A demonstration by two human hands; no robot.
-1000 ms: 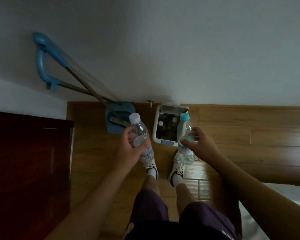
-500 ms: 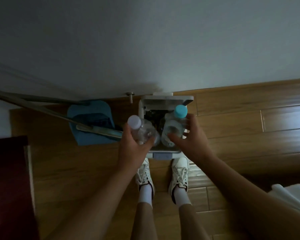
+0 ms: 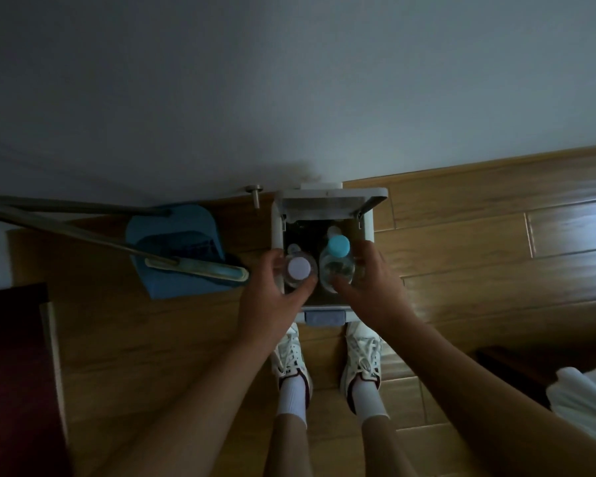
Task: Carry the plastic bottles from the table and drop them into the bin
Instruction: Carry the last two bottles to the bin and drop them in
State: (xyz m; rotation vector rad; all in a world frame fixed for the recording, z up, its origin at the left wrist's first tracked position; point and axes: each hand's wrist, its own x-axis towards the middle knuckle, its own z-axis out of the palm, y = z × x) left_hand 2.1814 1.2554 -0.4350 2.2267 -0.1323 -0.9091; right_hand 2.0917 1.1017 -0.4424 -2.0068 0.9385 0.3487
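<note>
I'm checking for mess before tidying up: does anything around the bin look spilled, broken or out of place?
Nothing stands out. The left hand holds the white-capped bottle and the right hand the blue-capped bottle, both cap-up over the open bin. No spill shows on the floor.

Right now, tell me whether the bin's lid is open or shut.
Open. The lid stands flipped up against the wall, leaving the bin interior exposed.
</note>
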